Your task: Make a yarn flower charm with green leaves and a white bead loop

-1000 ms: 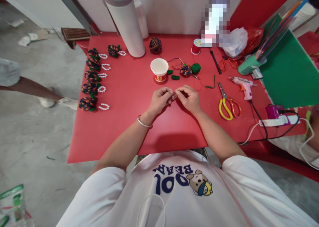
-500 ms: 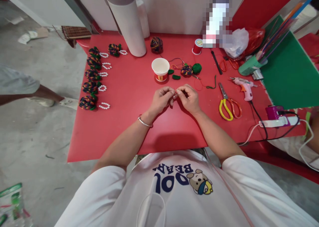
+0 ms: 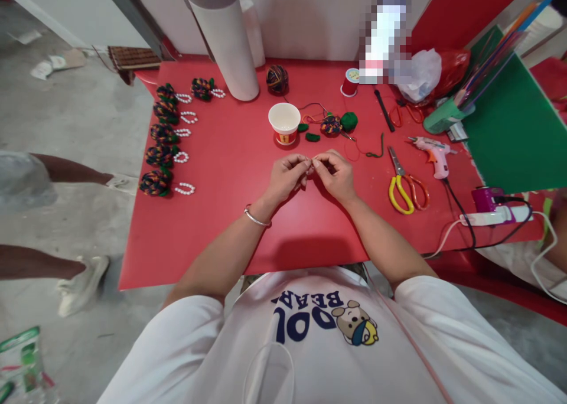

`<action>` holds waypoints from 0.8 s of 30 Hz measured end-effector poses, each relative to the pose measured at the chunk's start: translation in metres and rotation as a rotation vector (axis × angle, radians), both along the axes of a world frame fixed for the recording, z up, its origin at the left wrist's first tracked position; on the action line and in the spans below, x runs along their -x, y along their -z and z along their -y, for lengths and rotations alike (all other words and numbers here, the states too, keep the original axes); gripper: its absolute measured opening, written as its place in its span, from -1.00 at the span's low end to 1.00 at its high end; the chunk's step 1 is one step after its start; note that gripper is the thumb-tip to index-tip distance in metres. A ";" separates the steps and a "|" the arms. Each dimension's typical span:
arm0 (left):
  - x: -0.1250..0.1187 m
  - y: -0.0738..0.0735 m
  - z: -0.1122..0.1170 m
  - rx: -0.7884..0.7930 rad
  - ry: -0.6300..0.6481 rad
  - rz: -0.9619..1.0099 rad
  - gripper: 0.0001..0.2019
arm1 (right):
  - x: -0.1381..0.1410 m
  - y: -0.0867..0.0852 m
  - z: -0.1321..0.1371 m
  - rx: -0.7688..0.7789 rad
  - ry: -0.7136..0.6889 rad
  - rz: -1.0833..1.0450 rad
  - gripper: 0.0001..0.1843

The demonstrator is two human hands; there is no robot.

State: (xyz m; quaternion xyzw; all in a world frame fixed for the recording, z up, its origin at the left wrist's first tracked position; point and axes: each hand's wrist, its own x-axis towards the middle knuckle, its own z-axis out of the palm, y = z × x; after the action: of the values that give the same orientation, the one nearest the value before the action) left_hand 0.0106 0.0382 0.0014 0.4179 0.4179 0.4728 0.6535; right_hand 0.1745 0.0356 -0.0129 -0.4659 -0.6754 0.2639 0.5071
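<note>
My left hand (image 3: 287, 175), with a bracelet (image 3: 257, 217) at its wrist, is closed in a pinch over the front middle of the red table. Fingertip to fingertip with it, my right hand (image 3: 335, 175) pinches too. Whatever lies between the fingers is too small and too covered to make out. Just beyond them stands a white paper cup (image 3: 284, 120). Two small green pieces (image 3: 312, 137) lie beside the cup. To their right are a multicoloured yarn piece (image 3: 330, 125), a green yarn ball (image 3: 349, 121) and loose thread.
Several yarn pieces (image 3: 156, 182) with pearl bead loops (image 3: 185, 188) line the left side. A tall flask (image 3: 228, 44), yarn ball (image 3: 277, 80) and thread spool (image 3: 351, 82) stand behind. Scissors (image 3: 402, 185), a pink glue gun (image 3: 436, 155) and a power strip (image 3: 496, 216) lie right. A person's legs (image 3: 66, 168) show left.
My hands stay almost in place, fingertips still meeting, with slight finger movement. At the left, the other person's legs have shifted, and a second leg and shoe now show lower down.
</note>
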 end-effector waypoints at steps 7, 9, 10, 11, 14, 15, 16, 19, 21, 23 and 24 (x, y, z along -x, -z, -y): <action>-0.003 -0.003 -0.001 -0.010 -0.019 -0.050 -0.77 | 0.004 0.003 0.002 -0.075 0.073 0.094 -0.65; -0.003 -0.003 -0.001 -0.014 -0.022 -0.036 -0.80 | 0.006 0.003 0.003 -0.088 0.087 0.088 -0.64; -0.003 -0.004 -0.001 -0.015 -0.022 -0.030 -0.81 | 0.006 0.003 0.004 -0.093 0.087 0.078 -0.63; -0.003 -0.004 -0.001 -0.012 -0.024 -0.027 -0.81 | 0.006 0.003 0.003 -0.096 0.082 0.067 -0.62; -0.002 -0.006 0.001 0.004 -0.034 -0.037 -0.81 | 0.002 0.003 0.000 -0.058 0.037 0.040 -0.62; -0.002 -0.006 0.001 0.008 -0.037 -0.041 -0.80 | 0.000 0.003 -0.001 -0.032 0.013 0.027 -0.63; -0.002 -0.007 0.001 0.009 -0.041 -0.044 -0.80 | -0.002 0.003 -0.003 -0.006 -0.015 0.014 -0.63; -0.001 -0.007 0.002 0.008 -0.035 -0.048 -0.78 | -0.007 0.004 -0.005 0.028 -0.077 0.005 -0.64; 0.000 -0.006 0.001 -0.001 -0.019 -0.046 -0.79 | -0.007 0.003 -0.005 0.003 -0.077 0.029 -0.63; 0.000 -0.005 0.001 -0.023 -0.001 -0.042 -0.80 | -0.005 0.003 -0.002 -0.044 -0.044 0.061 -0.61; 0.000 -0.004 0.000 -0.039 0.004 -0.042 -0.81 | -0.003 0.003 -0.001 -0.064 -0.023 0.081 -0.60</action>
State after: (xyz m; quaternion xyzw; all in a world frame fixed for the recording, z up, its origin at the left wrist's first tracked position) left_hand 0.0105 0.0378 0.0054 0.4411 0.4214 0.4705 0.6376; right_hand 0.1776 0.0364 -0.0156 -0.4520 -0.7087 0.2290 0.4909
